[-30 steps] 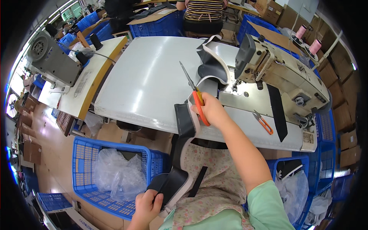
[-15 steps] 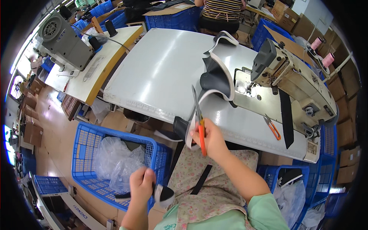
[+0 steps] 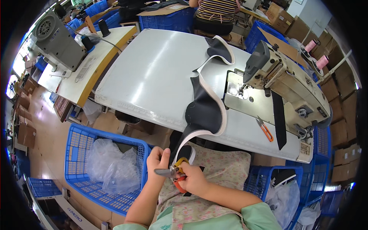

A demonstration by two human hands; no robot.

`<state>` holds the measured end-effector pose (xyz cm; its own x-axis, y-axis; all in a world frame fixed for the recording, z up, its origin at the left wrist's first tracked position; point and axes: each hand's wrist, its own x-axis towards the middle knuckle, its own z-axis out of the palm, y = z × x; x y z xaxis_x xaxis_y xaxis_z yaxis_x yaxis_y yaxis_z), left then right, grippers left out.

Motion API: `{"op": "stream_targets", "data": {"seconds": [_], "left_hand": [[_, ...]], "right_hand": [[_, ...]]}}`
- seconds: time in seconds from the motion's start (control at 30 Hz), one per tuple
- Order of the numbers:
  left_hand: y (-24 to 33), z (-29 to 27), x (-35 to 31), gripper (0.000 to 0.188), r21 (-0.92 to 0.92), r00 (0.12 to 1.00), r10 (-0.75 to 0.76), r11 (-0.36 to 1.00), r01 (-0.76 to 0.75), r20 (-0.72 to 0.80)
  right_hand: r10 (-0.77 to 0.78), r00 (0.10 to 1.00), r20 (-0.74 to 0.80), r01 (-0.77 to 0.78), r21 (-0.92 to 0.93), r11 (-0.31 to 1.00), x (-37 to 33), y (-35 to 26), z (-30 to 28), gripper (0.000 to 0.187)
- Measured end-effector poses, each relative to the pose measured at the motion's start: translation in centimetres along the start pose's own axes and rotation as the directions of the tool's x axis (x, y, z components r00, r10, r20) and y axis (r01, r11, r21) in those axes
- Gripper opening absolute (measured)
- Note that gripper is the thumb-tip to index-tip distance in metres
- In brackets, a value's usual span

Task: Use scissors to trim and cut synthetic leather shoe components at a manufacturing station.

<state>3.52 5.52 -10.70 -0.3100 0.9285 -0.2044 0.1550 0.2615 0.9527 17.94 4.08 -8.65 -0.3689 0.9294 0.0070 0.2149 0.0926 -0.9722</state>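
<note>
The right hand (image 3: 193, 179) is closing its fingers around the handles of a pair of scissors (image 3: 169, 173), yellow on one loop and orange on the other, leaving only a narrow space inside the grip. The blades are pointing to the left and crossing in front of the base of the left hand (image 3: 156, 164); whether they are touching it, one cannot tell. The left hand is curling its fingers inward with the thumb standing up beside the dark strip (image 3: 205, 111), but how firmly it is holding the strip, if at all, cannot be told. The pale-edged strip is lying in waves along the white table (image 3: 142, 76), then dropping over the near edge toward the lap, where its lower part is curling close to both hands above a floral apron (image 3: 226, 163). On the table's right side a sewing machine (image 3: 287, 78) is standing, with orange-handled snips (image 3: 265, 130) and a flat black strap (image 3: 278, 119) lying near it. Pink thread cones (image 3: 322, 62) are standing behind the machine. On the floor to the left, a blue basket (image 3: 78, 153) is holding clear plastic bags (image 3: 115, 168). Beyond the table, a person in a striped top (image 3: 216, 11) is sitting near cardboard boxes (image 3: 280, 17).
</note>
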Motion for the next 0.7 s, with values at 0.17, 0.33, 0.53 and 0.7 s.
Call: {"op": "stream_targets", "data": {"seconds": [0.17,0.33,0.53,0.7], "left_hand": [[-0.4,-0.3,0.9,0.027,-0.175,0.946,-0.137,0.965,0.195,0.294],[0.9,0.2,0.1,0.025,-0.072,0.949,-0.071,0.993,0.098,0.309],[2.6,-0.3,-1.8,0.022,0.053,0.972,0.201,0.976,-0.209,0.12],[3.6,0.1,-2.5,0.019,0.097,0.949,0.299,0.946,-0.309,0.101]], "right_hand": [[-0.05,0.998,0.038,0.052,-0.061,0.997,-0.4,0.0,-0.5,0.017],[-0.016,0.999,0.042,0.02,-0.081,0.997,-1.4,-0.3,-1.7,0.021],[0.033,0.927,0.373,0.092,-0.313,0.945,-2.2,-2.7,-9.7,0.047],[0.278,0.867,0.412,-0.065,-0.461,0.885,-4.4,-3.3,-14.6,0.055]]}}
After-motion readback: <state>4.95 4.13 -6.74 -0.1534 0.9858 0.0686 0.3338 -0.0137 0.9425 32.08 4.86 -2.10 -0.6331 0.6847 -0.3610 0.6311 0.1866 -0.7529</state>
